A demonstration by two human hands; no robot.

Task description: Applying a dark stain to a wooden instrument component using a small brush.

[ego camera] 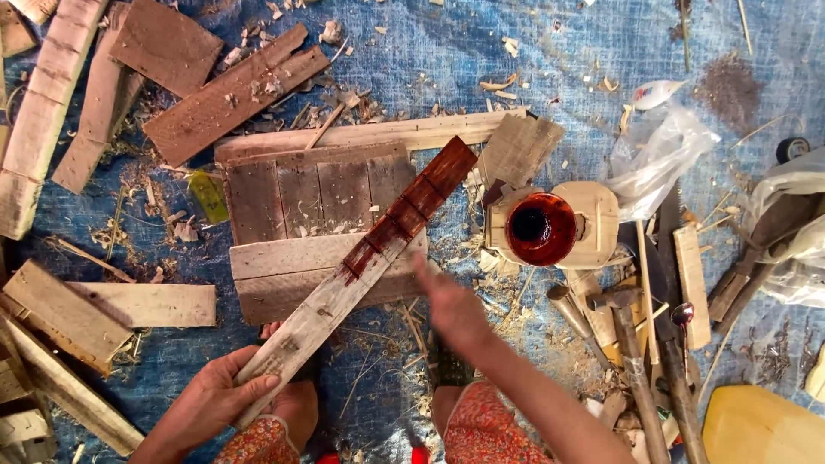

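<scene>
Head view, blue tarp (516, 51) strewn with wood shavings and scrap planks, left hand (215, 399) gripping a half-stained wooden slat (361, 271) propped across a small pallet (318, 223), right hand (451, 309) blurred, fingers open, near a jar of red stain (540, 228), hammer (632, 361) alongside.

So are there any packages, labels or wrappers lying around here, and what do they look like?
Small white sachet with red and blue print: top right on the blue tarp, pointed at one end.
Clear crumpled plastic bag: just below the sachet, right of the dark red pot.
Second clear plastic bag: right edge, over wood pieces.
No signs or screens.
</scene>
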